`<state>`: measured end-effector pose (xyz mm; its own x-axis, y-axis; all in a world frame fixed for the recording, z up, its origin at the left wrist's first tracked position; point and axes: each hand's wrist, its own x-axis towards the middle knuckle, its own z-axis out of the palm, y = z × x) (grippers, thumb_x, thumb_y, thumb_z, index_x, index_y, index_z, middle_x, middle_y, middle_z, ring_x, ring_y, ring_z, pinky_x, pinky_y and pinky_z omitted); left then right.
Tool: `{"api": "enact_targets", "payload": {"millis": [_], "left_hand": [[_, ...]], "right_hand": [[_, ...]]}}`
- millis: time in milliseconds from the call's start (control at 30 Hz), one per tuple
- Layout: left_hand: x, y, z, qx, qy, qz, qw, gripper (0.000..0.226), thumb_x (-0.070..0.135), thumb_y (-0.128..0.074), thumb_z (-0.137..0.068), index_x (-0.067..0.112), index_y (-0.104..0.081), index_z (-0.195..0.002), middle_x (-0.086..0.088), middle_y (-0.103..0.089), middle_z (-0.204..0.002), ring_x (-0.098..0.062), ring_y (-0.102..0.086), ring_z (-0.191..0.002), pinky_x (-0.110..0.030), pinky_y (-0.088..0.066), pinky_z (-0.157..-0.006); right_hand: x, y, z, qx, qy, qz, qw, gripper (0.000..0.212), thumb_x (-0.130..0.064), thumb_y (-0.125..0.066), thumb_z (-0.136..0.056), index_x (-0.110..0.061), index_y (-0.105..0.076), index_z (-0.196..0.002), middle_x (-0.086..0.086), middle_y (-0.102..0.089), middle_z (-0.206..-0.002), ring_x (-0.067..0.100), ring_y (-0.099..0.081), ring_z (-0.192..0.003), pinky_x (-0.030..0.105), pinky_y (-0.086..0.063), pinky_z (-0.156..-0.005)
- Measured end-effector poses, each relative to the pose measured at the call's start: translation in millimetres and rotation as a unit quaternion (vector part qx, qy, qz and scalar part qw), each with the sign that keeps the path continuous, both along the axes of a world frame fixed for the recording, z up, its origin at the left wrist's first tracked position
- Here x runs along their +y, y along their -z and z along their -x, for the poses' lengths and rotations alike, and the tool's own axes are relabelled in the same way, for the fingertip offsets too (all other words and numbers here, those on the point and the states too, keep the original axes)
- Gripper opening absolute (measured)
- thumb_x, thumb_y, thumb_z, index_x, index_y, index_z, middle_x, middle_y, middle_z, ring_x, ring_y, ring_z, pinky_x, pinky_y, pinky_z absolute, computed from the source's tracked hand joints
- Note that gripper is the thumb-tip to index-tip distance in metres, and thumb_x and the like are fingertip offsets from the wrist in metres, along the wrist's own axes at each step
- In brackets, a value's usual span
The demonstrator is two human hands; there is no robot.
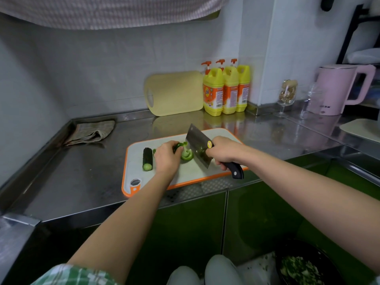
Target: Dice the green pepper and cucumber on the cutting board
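Observation:
A white cutting board with an orange rim (191, 173) lies on the steel counter. On it, a green pepper (186, 153) sits cut open, pale core showing. My left hand (167, 157) grips the pepper from the left, fingers curled over it. My right hand (223, 152) grips the black handle of a broad cleaver (199, 145), its blade tilted and resting just right of the pepper. A short piece of cucumber (147, 159) lies on the board to the left of my left hand.
A folded cloth (90, 132) lies at the counter's back left. A yellow board (174, 93) leans on the wall beside three yellow detergent bottles (226, 89). A glass (286, 95) and a pink kettle (339, 89) stand at right. A dark bowl of green scraps (300, 266) sits below.

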<state>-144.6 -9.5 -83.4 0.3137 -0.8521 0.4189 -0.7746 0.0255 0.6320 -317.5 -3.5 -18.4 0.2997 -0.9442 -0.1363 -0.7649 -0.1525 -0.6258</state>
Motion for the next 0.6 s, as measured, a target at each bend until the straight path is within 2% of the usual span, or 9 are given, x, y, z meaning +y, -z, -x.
{"api": "enact_targets", "payload": {"millis": [267, 500, 600], "left_hand": [[5.2, 0.3, 3.3, 0.008, 0.001, -0.001, 1.0, 0.03, 0.024, -0.061, -0.093, 0.009, -0.067, -0.119, -0.012, -0.07, -0.112, -0.03, -0.062, -0.105, -0.035, -0.045, -0.088], [4.4, -2.9, 5.0, -0.021, 0.02, -0.004, 1.0, 0.029, 0.022, -0.059, -0.095, 0.009, -0.066, -0.119, -0.013, -0.07, -0.11, -0.031, -0.062, -0.105, -0.034, -0.042, -0.085], [3.0, -2.0, 3.4, -0.024, 0.018, -0.007, 1.0, 0.028, 0.021, -0.059, -0.094, 0.009, -0.066, -0.119, -0.013, -0.07, -0.11, -0.032, -0.061, -0.104, -0.035, -0.043, -0.084]], "right_hand": [[12.4, -14.4, -5.7, 0.035, -0.008, -0.016, 0.999, 0.016, -0.006, -0.036, -0.094, -0.002, -0.05, -0.087, 0.01, -0.056, -0.065, 0.018, -0.051, -0.042, 0.019, -0.041, -0.042], [19.9, -15.8, -8.7, 0.117, -0.033, -0.013, 0.993, 0.018, -0.004, -0.036, -0.094, -0.001, -0.052, -0.086, 0.013, -0.059, -0.071, 0.019, -0.052, -0.045, 0.021, -0.043, -0.045], [20.1, -15.9, -8.3, 0.128, -0.042, -0.012, 0.991, 0.021, -0.005, -0.036, -0.095, -0.003, -0.049, -0.08, 0.01, -0.056, -0.065, 0.016, -0.051, -0.041, 0.019, -0.042, -0.041]]}}
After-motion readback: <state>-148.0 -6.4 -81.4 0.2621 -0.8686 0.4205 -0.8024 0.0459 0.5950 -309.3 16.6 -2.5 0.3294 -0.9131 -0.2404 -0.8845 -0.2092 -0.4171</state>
